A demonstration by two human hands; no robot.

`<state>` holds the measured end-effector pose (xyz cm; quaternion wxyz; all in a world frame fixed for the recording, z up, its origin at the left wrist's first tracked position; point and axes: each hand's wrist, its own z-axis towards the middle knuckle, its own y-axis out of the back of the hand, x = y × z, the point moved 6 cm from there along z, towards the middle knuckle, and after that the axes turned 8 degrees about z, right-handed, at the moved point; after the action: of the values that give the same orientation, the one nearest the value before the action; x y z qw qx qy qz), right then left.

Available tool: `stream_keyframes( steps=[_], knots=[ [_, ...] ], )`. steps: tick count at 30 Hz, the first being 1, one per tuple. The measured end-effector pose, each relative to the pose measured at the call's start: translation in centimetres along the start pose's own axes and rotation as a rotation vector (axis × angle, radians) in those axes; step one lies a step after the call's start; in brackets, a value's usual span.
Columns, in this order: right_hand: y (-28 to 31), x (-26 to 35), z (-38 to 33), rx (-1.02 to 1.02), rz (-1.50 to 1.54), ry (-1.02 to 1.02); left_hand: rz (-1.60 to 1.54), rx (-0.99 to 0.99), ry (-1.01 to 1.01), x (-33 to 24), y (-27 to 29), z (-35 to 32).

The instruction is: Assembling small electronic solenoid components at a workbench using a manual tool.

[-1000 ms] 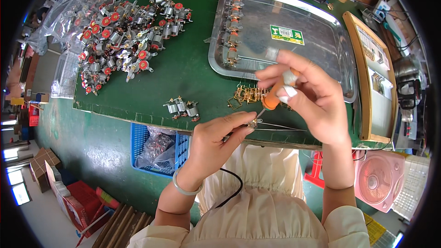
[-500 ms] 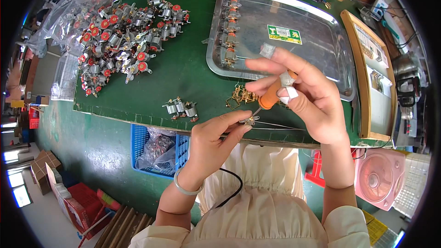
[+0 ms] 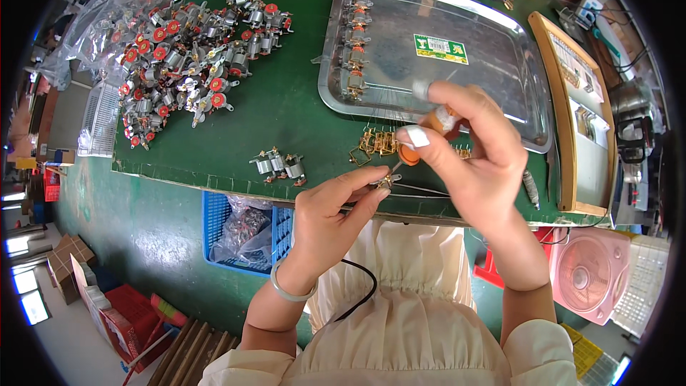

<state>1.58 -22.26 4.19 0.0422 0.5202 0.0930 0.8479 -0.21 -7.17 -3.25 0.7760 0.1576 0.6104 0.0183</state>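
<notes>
Over the table's near edge, my left hand [image 3: 329, 216] pinches a small metal motor [image 3: 386, 181] between thumb and fingertips. My right hand [image 3: 489, 161] is wrapped round a screwdriver [image 3: 409, 155] with an orange handle; its thin shaft slants down to the motor. White tape covers some of my right fingertips. Just beyond the motor lies a cluster of brass-coloured wire-like frames [image 3: 377, 141], partly hidden by my right hand. To the left of my left hand, several loose motors [image 3: 277, 165] sit together on the green table [image 3: 314, 136].
A large heap of small motors [image 3: 179, 64] with red ends covers the far left. The metal tray [image 3: 457, 93] holds a row of motors along its left side. A wooden-framed box [image 3: 564, 114] stands at right, with a grey pen-like tool [image 3: 531, 189] nearby.
My right fingers have changed their hold around the screwdriver handle, and that hand has tilted and shifted slightly left. My left hand keeps the motor almost in place.
</notes>
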Motion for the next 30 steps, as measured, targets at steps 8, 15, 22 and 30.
stream_keyframes(
  steps=[8, 15, 22, 30],
  knots=[
    [-0.4, -0.3, 0.5, 0.013, 0.423, -0.288, 0.034, 0.012, 0.019, 0.1, 0.1, -0.1],
    [-0.3, -2.0, 1.1, 0.023, -0.002, -0.339, 0.091, -0.007, -0.013, -0.3, 0.1, 0.0],
    [0.5, -1.1, -0.3, -0.254, 0.736, -0.241, -0.137, 0.029, -0.013, 0.0, 0.1, -0.3],
    [-2.1, -2.7, -5.2, -0.027, 0.72, -0.704, -0.682, 0.08, 0.104, -1.0, 0.5, 0.9]
  ],
)
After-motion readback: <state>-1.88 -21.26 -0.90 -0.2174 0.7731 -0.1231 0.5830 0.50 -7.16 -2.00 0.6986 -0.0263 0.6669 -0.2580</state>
